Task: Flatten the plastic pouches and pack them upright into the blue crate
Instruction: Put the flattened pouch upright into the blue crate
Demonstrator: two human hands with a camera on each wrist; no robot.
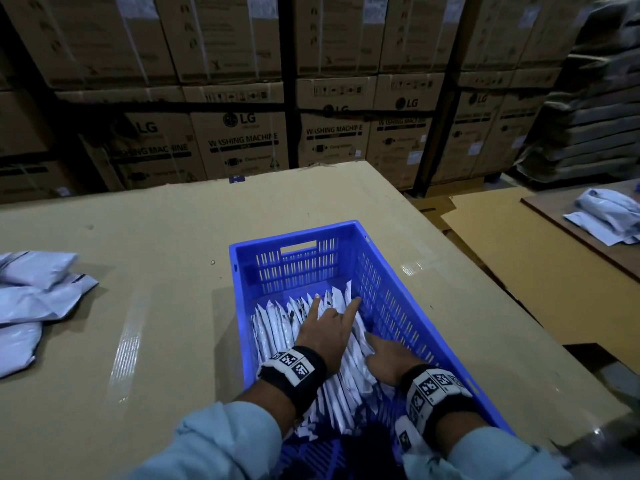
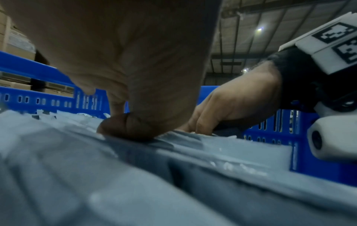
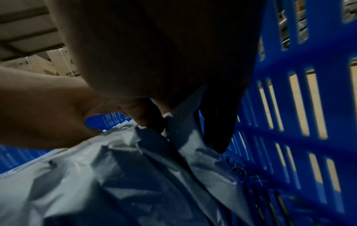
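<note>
So the blue crate (image 1: 377,271) sits on a cardboard-covered table (image 1: 156,216), long side running away from the person, and it's got a row of white plastic pouches (image 1: 277,327) standing on edge inside, leaning a bit, their long axes running along the crate's length with top edges up. Both hands are down in there: the left hand (image 1: 323,332) rests on top of the row with index and pinky stretched out straight, the middle fingers tucked and pressing down on the edges. The right hand (image 1: 389,362) is by the right wall, fingers pinching one pouch edge. More loose pouches (image 1: 38,292) lie flat at the table's left. Behind, stacked cartons (image 1: 239,140) read "LG" and "WASHING MACHINE".
</note>
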